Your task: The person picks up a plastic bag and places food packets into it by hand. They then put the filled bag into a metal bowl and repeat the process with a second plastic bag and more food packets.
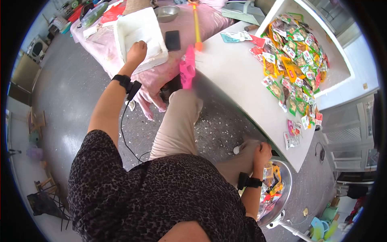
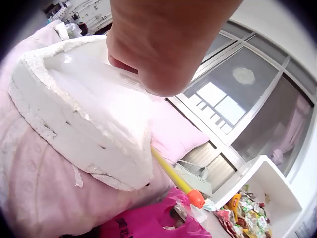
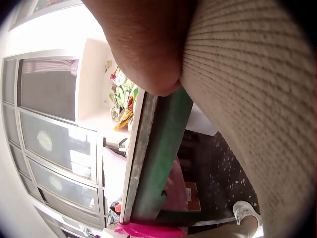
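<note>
In the head view, the left hand (image 1: 137, 52) is over the white foam box (image 1: 160, 59), its fingers curled. The left wrist view shows that hand (image 2: 163, 54) at the box (image 2: 84, 139), pinching the edge of a thin clear plastic sheet (image 2: 130, 79); its fingertips are mostly hidden. Cloudy clear plastic (image 2: 94, 94) lies inside the box. On the right, the other hand (image 1: 263, 152) rests on the knee, by the edge of the white table (image 1: 250, 88), fingers loosely bent and holding nothing visible. In the right wrist view this hand (image 3: 148, 54) lies against the trouser leg (image 3: 242, 84).
Many small snack packets (image 1: 298, 60) spill from a large white tub (image 1: 342, 76) onto the table. A metal basin (image 1: 287, 177) of packets stands beside the right forearm. A pink bag (image 1: 187, 70) hangs between the tables. A black tablet-like object (image 1: 173, 40) and yellow stick (image 1: 196, 24) lie beside the box.
</note>
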A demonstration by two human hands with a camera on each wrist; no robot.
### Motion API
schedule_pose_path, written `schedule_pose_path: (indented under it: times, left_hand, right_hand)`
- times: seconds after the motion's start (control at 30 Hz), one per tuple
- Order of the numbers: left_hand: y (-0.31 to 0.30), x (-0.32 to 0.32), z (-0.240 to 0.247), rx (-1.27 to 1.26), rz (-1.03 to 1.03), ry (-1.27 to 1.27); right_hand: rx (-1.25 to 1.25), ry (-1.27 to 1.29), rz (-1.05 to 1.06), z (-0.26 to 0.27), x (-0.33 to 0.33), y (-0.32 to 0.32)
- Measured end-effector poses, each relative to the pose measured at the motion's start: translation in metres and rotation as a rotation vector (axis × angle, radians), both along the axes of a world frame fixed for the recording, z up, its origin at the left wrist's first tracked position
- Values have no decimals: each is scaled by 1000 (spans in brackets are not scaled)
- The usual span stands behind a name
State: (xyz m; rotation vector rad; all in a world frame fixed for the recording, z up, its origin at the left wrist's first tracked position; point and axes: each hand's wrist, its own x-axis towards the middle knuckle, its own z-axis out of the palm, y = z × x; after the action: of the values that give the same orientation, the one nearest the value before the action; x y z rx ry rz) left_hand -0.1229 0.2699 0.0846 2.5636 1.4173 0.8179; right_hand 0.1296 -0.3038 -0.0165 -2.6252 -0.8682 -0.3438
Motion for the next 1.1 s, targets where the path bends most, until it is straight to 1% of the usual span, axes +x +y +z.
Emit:
schedule_pose_path:
  times: [0.03, 0.1, 0.2, 0.23, 0.27, 0.3, 0.33, 0.37, 0.43, 0.47, 0.5, 0.53, 0.57, 0.6, 0.67, 0.77, 0.8, 0.87, 0.9, 0.97, 1.07, 1.1]
  left_hand:
    - [-9, 4, 7, 12, -64, -63]
    - [-41, 14, 24, -144, -193, -197]
    - [-87, 32, 22, -289, -354, -454]
    - [-103, 38, 17, -326, -413, -510]
    - [-121, 46, 14, -379, -402, -499]
    - [-148, 53, 23, -557, -417, -534]
    - [-165, 60, 18, -729, -459, -598]
    - [-178, 69, 11, -797, -542, -599]
    - [-211, 81, 8, -800, -597, -500]
    - [-225, 85, 7, -846, -660, -483]
    - [-232, 93, -8, -818, -729, -472]
    - [-243, 96, -9, -875, -730, -442]
    - [-255, 99, -9, -931, -734, -410]
    - [-267, 101, -7, -991, -754, -448]
    - [-286, 102, -4, -1116, -787, -521]
    - [-295, 104, -15, -1217, -825, -503]
    - [-299, 105, -18, -1234, -844, -558]
    - [-301, 103, -18, -1301, -864, -556]
    - [-302, 101, -14, -1335, -872, -556]
    - [-307, 100, -7, -1322, -939, -577]
    - [-312, 101, -7, -1325, -980, -582]
    - [-312, 102, -8, -1332, -980, -579]
  right_hand:
    - [6, -1, -20, 3, -4, 4]
    - [17, -16, -46, 5, -7, 6]
    - [33, -33, -56, 3, -10, 10]
    - [41, -28, -60, 5, -12, 13]
    - [47, -23, -63, 6, -12, 15]
    - [128, 14, -27, 5, -10, 16]
    - [208, 49, 12, 3, -7, 18]
    - [288, 86, 53, 3, -5, 20]
    - [466, 276, 59, 18, -15, 43]
    - [556, 373, 61, 29, -24, 58]
    - [596, 483, 131, 47, -34, 73]
    - [636, 591, 198, 59, -42, 87]
    - [735, 710, 273, 52, -44, 101]
    - [836, 827, 349, 44, -47, 113]
    - [849, 991, 368, 62, -66, 136]
    - [815, 1193, 383, 85, -81, 154]
    - [809, 1209, 367, 89, -82, 156]
    - [796, 1243, 337, 93, -84, 157]
    - [797, 1211, 319, 89, -83, 157]
    - [795, 1150, 285, 80, -80, 155]
    - [931, 1139, 307, 87, -85, 151]
    - [903, 1083, 324, 84, -82, 149]
